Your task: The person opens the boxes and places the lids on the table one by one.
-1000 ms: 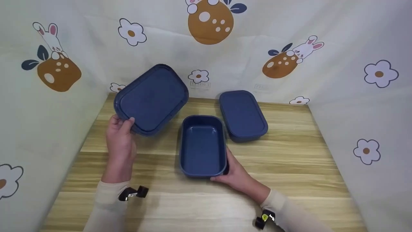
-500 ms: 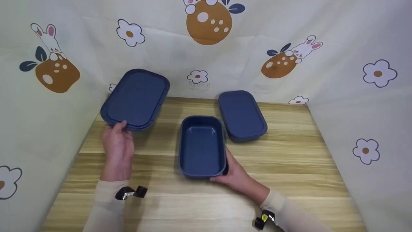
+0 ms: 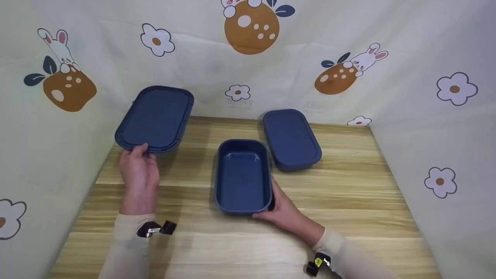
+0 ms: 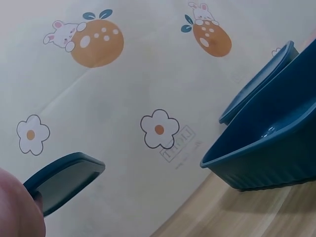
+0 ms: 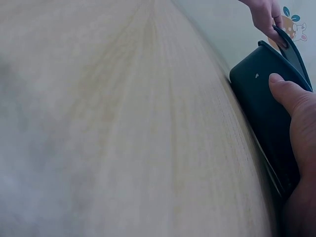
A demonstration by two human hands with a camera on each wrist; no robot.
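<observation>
My left hand (image 3: pixel 139 170) pinches the near edge of a dark blue lid (image 3: pixel 157 118), thumb on top and fingers underneath. The lid is held up off the table at the left, its far end tilted up toward the back cloth. In the left wrist view the lid (image 4: pixel 66 180) shows nearly edge-on beside the hand. A dark blue lunch box (image 3: pixel 244 182) without a lid stands at the table's middle, nothing inside it. My right hand (image 3: pixel 285 209) holds its near right corner, thumb along the front wall, as the right wrist view also shows; the other fingers are partly hidden.
A second dark blue lunch box (image 3: pixel 292 137), lid on, stands at a slant just behind and right of the first. The wood-grain table (image 3: pixel 341 201) is bounded by cloth walls (image 3: pixel 193 50) printed with rabbits and flowers at the back and both sides.
My left hand has carried the lid left and slightly lower, away from the uncovered box, turning it straighter. The right hand and both boxes have stayed in place.
</observation>
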